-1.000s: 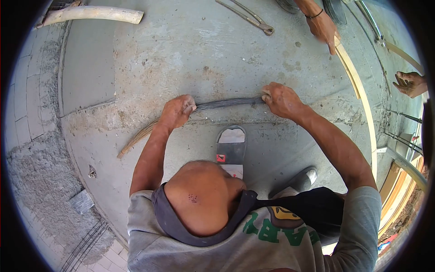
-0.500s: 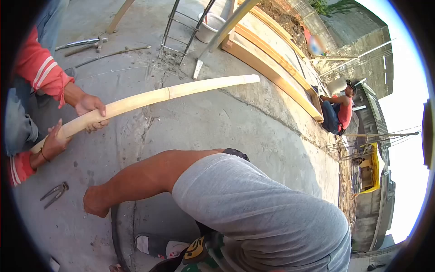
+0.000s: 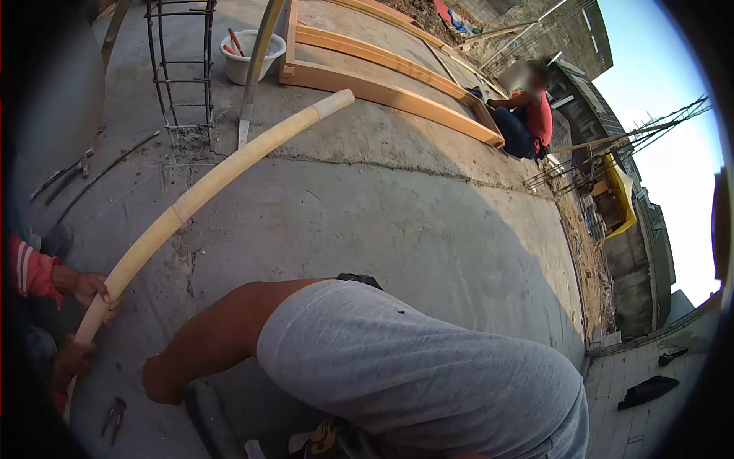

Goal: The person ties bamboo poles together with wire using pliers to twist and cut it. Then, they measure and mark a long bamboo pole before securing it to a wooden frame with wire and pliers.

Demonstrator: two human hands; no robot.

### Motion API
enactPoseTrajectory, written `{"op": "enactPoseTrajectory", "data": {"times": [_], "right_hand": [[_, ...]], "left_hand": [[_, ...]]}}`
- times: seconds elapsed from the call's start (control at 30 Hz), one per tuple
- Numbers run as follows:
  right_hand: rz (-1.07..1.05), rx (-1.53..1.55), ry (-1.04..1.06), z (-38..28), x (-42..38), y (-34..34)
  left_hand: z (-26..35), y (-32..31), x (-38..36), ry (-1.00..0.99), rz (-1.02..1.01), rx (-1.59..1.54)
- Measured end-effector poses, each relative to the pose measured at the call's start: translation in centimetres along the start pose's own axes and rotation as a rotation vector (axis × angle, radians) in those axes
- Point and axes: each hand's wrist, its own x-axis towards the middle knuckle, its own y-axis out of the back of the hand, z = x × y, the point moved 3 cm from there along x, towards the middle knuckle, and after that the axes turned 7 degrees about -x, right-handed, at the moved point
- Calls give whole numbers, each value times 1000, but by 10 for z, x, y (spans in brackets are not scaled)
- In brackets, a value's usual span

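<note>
Right hand low at left of scene, near side, over concrete floor. Looks balled, but fingers turned away from camera; can't tell if pressed together or pinching something. Left hand out of view, its fingers can't be judged.

Dark curved strip, probably thin wire in a bundle, runs down just beside the right hand; ends not visible, contact unclear. No part of it seen wrapped on or fixed to anything. Pincers lie on the floor to the left of that hand, untouched.

Bamboo pole in a co-worker's two hands, one farther along it, other nearer. Looks cut and cleaned already; held up, curving toward far side, not set down or fastened. Nothing seen attached to it.

Far side: rebar cage upright with crossbars in place. White bucket beside it, red-handled tools inside. Timber frame on floor, main pieces laid out, joints too small to check. Seated person in red top at its far right end. How complete the wire is: can't tell.
</note>
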Motion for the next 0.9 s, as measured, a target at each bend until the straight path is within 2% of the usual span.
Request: {"op": "enactPoseTrajectory", "data": {"times": [0.27, 0.37, 0.57, 0.9], "right_hand": [[150, -6, 41, -2, -4, 7], [73, 1, 16, -1, -7, 8], [152, 62, 61, 6, 9, -4], [130, 40, 110, -4, 25, -8]], "left_hand": [[1, 7, 1, 6, 5, 8], [-6, 16, -2, 12, 33, -17], [-26, 41, -20, 18, 131, -102], [-52, 60, -40, 41, 189, -142]]}}
